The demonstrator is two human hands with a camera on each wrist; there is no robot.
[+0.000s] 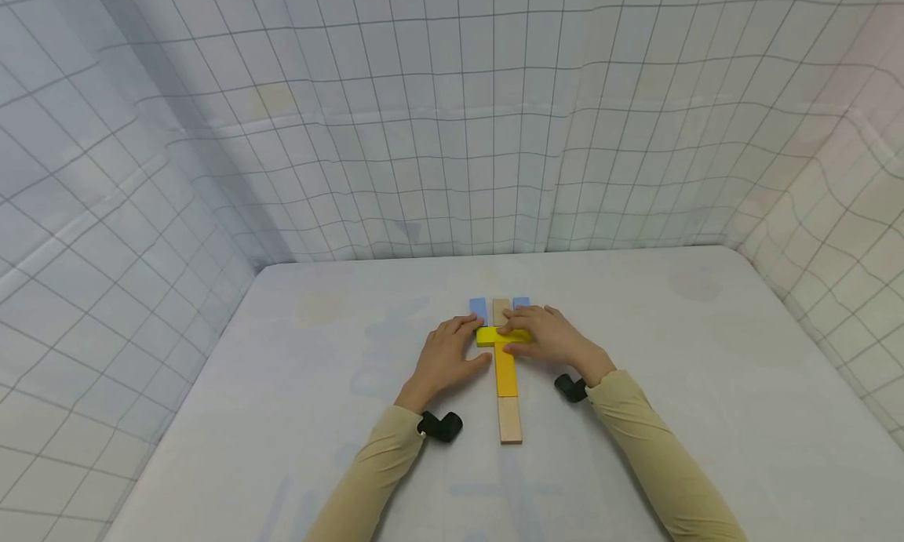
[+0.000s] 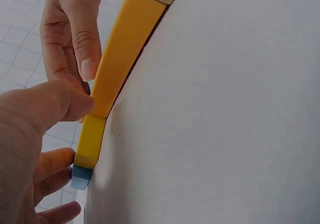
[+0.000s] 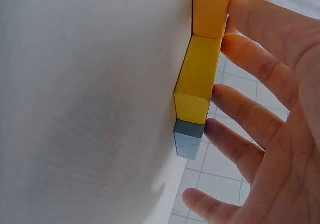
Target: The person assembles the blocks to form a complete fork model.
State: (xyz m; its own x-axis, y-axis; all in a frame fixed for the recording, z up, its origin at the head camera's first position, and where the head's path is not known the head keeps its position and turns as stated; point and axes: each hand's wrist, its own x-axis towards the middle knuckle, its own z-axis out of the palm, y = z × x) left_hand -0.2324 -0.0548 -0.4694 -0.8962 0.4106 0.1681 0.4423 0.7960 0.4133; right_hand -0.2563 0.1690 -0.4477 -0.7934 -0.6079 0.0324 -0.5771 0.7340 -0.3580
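Flat blocks lie joined in a pattern on the white table. A bright yellow block (image 1: 486, 337) lies crosswise, with an orange block (image 1: 505, 373) and a plain wooden block (image 1: 510, 423) in a line toward me. Beyond it are two blue blocks (image 1: 477, 307) with another wooden block (image 1: 500, 311) between them. My right hand (image 1: 547, 334) rests its spread fingertips on the yellow block and the blocks beside it, thumb by the orange one (image 3: 212, 9). My left hand (image 1: 445, 358) has its fingertips at the yellow block's left end (image 2: 91, 139), its thumb reaching toward the orange block.
The white table (image 1: 311, 416) spreads around the blocks on all sides. White cloth with a dark grid (image 1: 438, 134) hangs behind the table's far edge and along both sides. A black wrist camera (image 1: 441, 427) sits at my left wrist, another (image 1: 570, 387) at my right.
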